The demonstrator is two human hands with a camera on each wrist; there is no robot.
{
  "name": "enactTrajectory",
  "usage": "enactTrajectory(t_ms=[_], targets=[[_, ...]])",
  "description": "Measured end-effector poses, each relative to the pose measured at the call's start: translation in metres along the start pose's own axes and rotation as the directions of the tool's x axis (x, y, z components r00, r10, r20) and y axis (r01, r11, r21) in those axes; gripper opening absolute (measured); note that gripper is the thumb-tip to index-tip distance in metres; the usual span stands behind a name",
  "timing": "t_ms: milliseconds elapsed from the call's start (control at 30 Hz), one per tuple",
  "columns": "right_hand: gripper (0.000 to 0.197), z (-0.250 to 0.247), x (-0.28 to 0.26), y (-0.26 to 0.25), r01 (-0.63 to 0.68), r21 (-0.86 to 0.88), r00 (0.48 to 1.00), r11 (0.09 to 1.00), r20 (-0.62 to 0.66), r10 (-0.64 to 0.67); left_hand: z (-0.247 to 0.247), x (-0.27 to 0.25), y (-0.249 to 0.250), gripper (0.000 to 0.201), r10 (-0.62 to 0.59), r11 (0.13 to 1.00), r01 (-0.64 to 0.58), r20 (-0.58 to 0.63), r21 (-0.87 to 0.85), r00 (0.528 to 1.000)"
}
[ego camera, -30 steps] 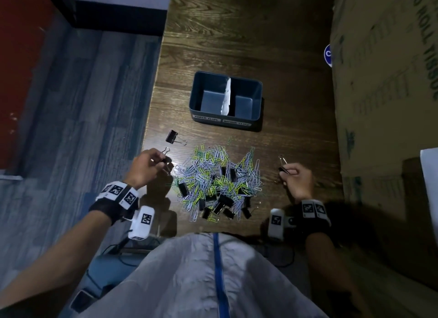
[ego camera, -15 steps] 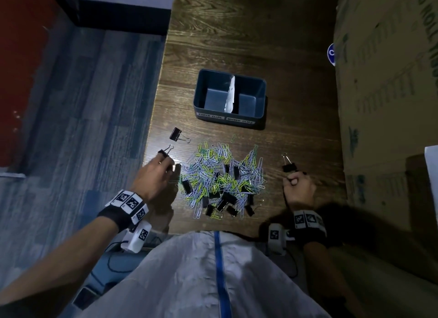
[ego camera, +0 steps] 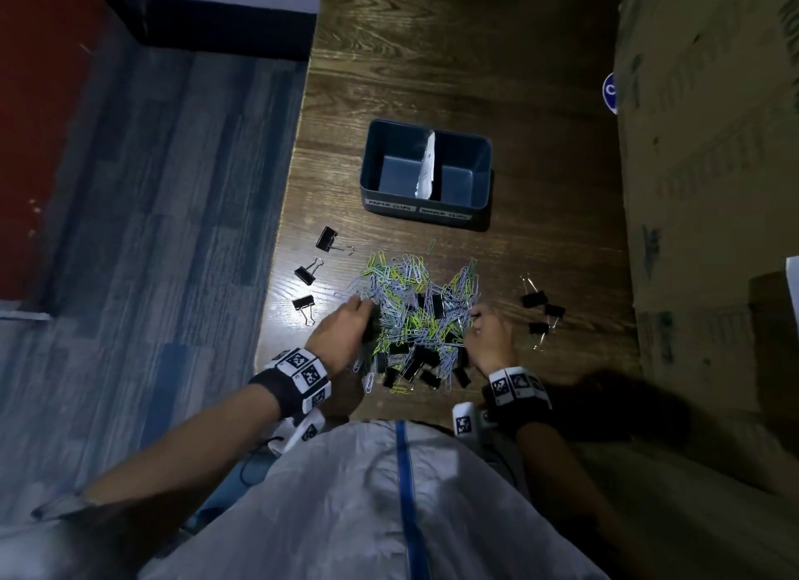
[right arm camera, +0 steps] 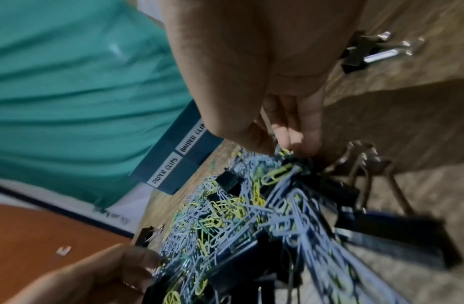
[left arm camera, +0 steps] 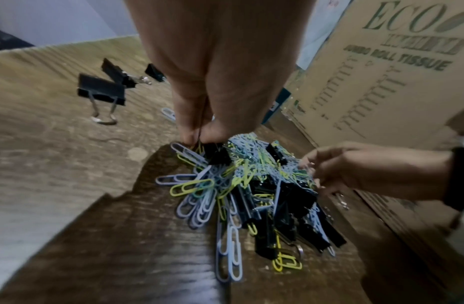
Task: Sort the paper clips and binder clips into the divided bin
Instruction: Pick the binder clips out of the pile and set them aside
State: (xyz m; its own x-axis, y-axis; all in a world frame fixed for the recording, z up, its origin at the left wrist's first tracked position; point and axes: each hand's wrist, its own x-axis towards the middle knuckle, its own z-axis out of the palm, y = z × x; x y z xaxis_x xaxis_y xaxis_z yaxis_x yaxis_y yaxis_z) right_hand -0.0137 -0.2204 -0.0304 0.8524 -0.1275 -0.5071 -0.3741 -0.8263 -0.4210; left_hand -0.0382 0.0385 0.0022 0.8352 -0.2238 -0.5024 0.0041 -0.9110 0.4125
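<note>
The left hand (left arm camera: 215, 82) pinches a black binder clip (left arm camera: 217, 153) at its fingertips. The right hand (right arm camera: 264, 82) has its fingers pressed together in the pile (ego camera: 415, 316); whether they hold anything, I cannot tell.

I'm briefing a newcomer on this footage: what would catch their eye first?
The tangled pile of clips, blue and yellow paper clips mixed with black binder clips, lies mid-table with the left hand and right hand at its sides. Beyond it stands the divided bin, both compartments empty. Black binder clips lie apart, beside the pile.
</note>
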Motion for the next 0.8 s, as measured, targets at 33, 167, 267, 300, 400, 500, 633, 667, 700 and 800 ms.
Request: enactTrajectory(t_ms=[33, 167, 267, 300, 400, 500, 633, 667, 700, 800], targets=[[0.031, -0.001, 0.000, 0.000, 0.017, -0.026, 1.000, 1.000, -0.012, -0.017, 0.000, -0.001, 0.002, 0.065, 0.025, 1.000, -0.025, 0.014, 0.018, 1.000], [0.029, -0.011, 0.006, 0.008, 0.067, -0.083, 0.991, 0.994, -0.107, -0.075, 0.002, -0.008, -0.006, 0.058, 0.098, 0.990, -0.088, -0.091, 0.114, 0.991], [0.044, -0.013, 0.012, 0.010, 0.054, -0.054, 0.995, 0.997, -0.085, -0.059, 0.006, -0.002, -0.015, 0.054, 0.041, 0.998, -0.031, -0.176, 0.054, 0.984], [0.052, -0.012, 0.013, 0.007, 0.034, -0.056, 0.999, 0.998, -0.039, -0.036, 0.008, 0.003, -0.016, 0.059, 0.008, 1.000, -0.003, -0.158, 0.028, 0.987], [0.073, -0.006, 0.009, -0.007, 0.019, -0.089, 0.993, 0.996, 0.116, -0.009, 0.014, 0.015, -0.010, 0.081, -0.021, 1.000, 0.021, 0.067, -0.005, 0.998], [0.072, 0.000, 0.004, -0.016, 0.128, -0.149, 0.985, 0.981, 0.138, -0.108, 0.013, 0.021, 0.003, 0.081, 0.085, 0.996, -0.081, 0.139, -0.037, 0.987], [0.069, -0.008, 0.015, -0.027, 0.182, -0.176, 0.983, 0.967, 0.016, -0.182, 0.001, 0.041, 0.004, 0.071, 0.111, 0.992, -0.106, -0.070, 0.069, 0.991], [0.072, -0.011, 0.022, -0.031, 0.167, -0.168, 0.986, 0.971, 0.034, -0.164, -0.002, 0.048, 0.005, 0.073, 0.092, 0.994, -0.087, -0.071, 0.066, 0.993], [0.075, -0.013, 0.030, -0.036, 0.156, -0.173, 0.987, 0.972, 0.065, -0.147, -0.005, 0.055, 0.005, 0.076, 0.063, 0.996, -0.060, -0.040, 0.060, 0.997], [0.079, -0.015, 0.051, -0.052, 0.200, -0.197, 0.972, 0.960, 0.161, -0.169, -0.012, 0.071, 0.012, 0.084, -0.022, 0.998, 0.016, 0.096, 0.067, 0.995]])
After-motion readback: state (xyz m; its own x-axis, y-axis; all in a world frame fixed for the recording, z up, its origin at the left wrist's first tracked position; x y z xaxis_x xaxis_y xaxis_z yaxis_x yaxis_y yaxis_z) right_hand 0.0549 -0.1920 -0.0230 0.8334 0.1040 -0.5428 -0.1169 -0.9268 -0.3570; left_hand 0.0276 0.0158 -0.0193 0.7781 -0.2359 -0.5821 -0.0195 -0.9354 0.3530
